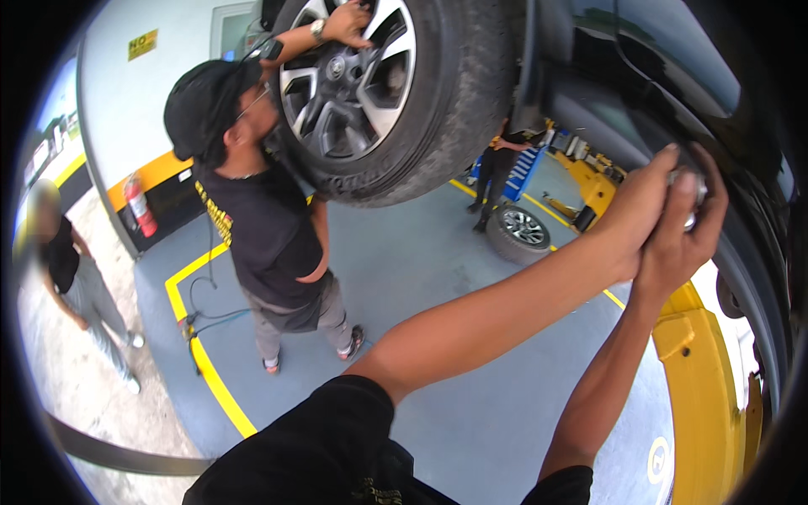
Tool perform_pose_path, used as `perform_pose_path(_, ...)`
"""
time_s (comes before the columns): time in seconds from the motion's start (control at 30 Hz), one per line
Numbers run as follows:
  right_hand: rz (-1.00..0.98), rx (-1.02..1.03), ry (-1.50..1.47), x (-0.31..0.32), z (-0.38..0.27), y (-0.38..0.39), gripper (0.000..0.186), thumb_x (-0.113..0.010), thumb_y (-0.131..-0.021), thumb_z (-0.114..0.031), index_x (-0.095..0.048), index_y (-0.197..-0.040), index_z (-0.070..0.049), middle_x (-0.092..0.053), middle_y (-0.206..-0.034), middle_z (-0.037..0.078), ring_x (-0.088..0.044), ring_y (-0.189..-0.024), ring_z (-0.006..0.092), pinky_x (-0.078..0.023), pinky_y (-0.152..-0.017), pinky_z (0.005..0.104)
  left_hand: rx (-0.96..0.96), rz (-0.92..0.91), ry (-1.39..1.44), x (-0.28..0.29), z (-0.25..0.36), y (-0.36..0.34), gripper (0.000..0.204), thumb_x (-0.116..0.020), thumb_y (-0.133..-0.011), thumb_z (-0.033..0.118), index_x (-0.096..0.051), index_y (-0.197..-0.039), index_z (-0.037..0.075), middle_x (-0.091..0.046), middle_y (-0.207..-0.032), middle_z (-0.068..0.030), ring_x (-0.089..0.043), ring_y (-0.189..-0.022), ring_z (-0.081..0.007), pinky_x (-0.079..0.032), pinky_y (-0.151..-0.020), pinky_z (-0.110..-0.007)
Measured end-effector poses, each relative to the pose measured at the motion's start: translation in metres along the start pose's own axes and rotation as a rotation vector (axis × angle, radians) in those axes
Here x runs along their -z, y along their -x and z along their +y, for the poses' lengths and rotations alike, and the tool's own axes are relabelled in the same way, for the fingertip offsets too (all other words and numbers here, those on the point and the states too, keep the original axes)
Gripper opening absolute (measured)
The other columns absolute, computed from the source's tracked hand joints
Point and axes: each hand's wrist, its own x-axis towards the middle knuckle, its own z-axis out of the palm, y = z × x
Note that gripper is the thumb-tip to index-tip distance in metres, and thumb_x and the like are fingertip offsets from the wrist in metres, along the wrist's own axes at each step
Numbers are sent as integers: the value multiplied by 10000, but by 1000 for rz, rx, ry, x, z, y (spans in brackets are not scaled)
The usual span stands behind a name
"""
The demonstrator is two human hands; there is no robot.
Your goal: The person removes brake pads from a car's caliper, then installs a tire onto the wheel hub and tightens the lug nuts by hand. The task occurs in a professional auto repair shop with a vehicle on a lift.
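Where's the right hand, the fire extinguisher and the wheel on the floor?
Right hand (pixel 676 238): head view, below the fingers.
Fire extinguisher (pixel 140 207): head view, red body.
Floor wheel (pixel 523 226): head view, silver rim.

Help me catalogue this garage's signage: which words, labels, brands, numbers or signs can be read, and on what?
I don't copy out wording, only where it stands:
Wall sign: large dark letters, legible; smaller ones blurred.
Tire: sidewall lettering, partly legible.
Wheel cap: emblem.
Co-worker's shirt: yellow back print, blurred.
Camera wearer's shirt: small yellow print, unreadable.
Floor circle: mark, unclear.
Extinguisher: any label too small.
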Motion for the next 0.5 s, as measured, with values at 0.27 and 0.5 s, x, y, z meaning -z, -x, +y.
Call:
perform_pose_path(0.27,-779,-313,-152,-77,-70,163,449,-836,-948,-270,-720,-1337,-79,-751,-1080,127,-691,-927,309,-531,-928,431,-43,634,348,125,74,189,403,-422,-1095,458,-654,-1137,131,-701,-1091,-57,-695,-1030,-215,-575,-977,-423)
perform_pose_path(0.5,-697,-449,-458,-167,-113,204,498,-749,-1040,-174,-640,-1519,-92,-665,-1075,53,-662,-897,136,-568,-780,289,-49,955,328,178,156,266,231,-626,-1037,339,-666,-1144,138,-684,-995,-47,-679,-936,-176,-583,-820,-338)
